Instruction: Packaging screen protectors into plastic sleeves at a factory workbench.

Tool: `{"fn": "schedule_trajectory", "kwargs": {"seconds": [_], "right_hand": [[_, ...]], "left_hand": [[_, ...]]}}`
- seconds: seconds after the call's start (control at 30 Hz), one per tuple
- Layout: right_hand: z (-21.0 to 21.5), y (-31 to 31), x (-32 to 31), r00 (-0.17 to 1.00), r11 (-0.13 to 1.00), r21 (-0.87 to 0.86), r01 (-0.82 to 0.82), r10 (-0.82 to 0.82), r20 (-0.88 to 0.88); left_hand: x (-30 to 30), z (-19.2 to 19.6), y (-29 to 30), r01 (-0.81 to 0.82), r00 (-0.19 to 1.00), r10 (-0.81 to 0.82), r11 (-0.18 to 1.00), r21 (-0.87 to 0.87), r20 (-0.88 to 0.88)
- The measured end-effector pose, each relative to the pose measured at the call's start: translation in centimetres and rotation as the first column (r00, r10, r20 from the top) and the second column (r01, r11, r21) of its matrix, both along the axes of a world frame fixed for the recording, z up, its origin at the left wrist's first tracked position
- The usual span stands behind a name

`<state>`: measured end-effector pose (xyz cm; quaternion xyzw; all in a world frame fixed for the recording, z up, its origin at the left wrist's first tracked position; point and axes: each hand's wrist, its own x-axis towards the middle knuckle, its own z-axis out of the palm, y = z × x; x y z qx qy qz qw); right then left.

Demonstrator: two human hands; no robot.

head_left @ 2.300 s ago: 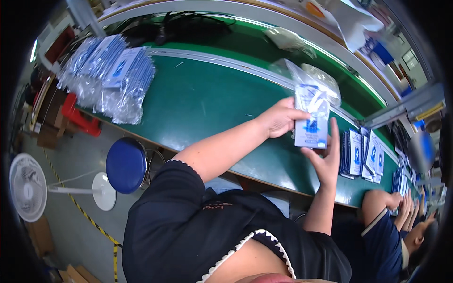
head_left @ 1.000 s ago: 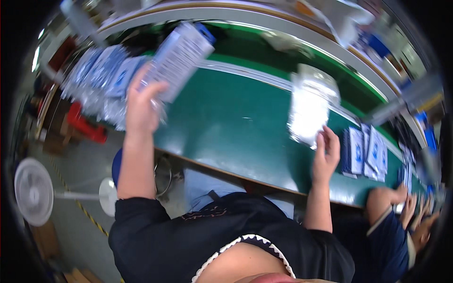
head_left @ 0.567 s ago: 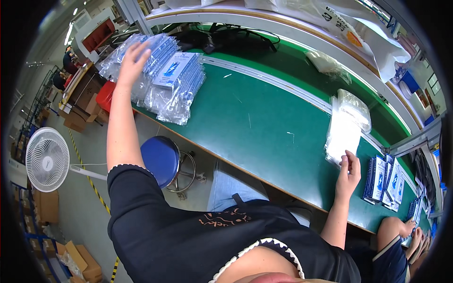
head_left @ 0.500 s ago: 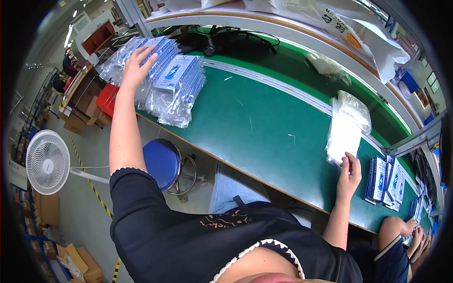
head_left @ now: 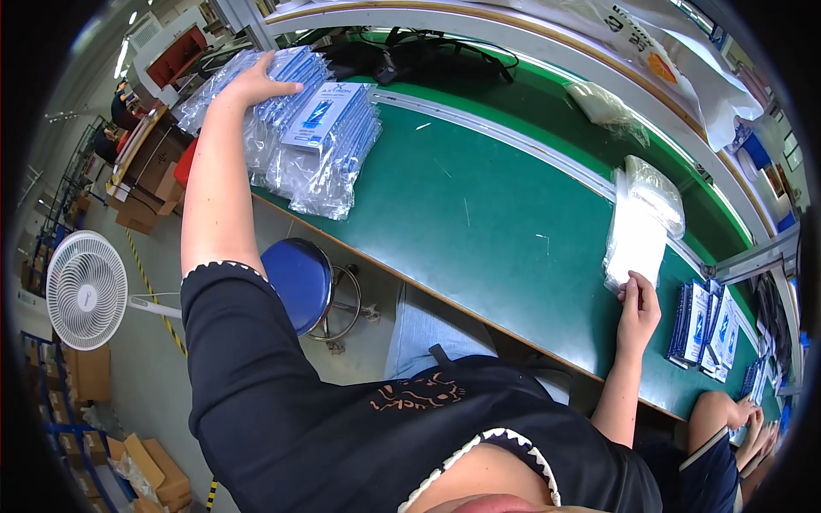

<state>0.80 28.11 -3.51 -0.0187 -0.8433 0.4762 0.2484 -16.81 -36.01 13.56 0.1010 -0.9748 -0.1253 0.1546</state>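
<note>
My left hand (head_left: 254,84) rests on the far part of a pile of bagged blue-and-white card packs (head_left: 286,73), its thumb spread away from its fingers. Beside it, nearer the table edge, more of these packs (head_left: 321,120) overlap in a leaning row, their clear bag ends (head_left: 308,184) hanging toward me. At the right, my right hand (head_left: 640,308) has curled fingers closed at the near edge of a stack of clear plastic bags (head_left: 640,248). The fingertips seem to pinch a bag's edge. Another bundle of clear bags (head_left: 654,197) lies on the far end of that stack.
Several blue-and-white card packs (head_left: 705,329) stand right of my right hand on the green table (head_left: 479,222). Past them, another person's hands (head_left: 748,419) are at work. A blue stool (head_left: 298,282) and white fan (head_left: 87,289) stand left. A shelf (head_left: 513,34) runs above.
My left hand has moved a little farther over the pile, its thumb now pointing right. My right hand has stayed at the bag stack's edge. The whole view has shifted slightly.
</note>
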Motion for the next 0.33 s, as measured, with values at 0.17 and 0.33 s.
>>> {"fn": "schedule_trajectory", "kwargs": {"seconds": [0.17, 0.33], "right_hand": [[0.13, -0.02, 0.03, 1.0, 1.0, -0.024, -0.001, 0.001, 0.029], [0.32, -0.36, -0.15, 1.0, 1.0, 0.002, 0.002, -0.002, 0.013]], "left_hand": [[0.26, 0.32, 0.42, -0.023, 0.998, 0.021, 0.999, 0.03, 0.052], [-0.28, 0.4, 0.53, -0.055, 0.996, 0.052, 0.998, 0.028, 0.077]]}}
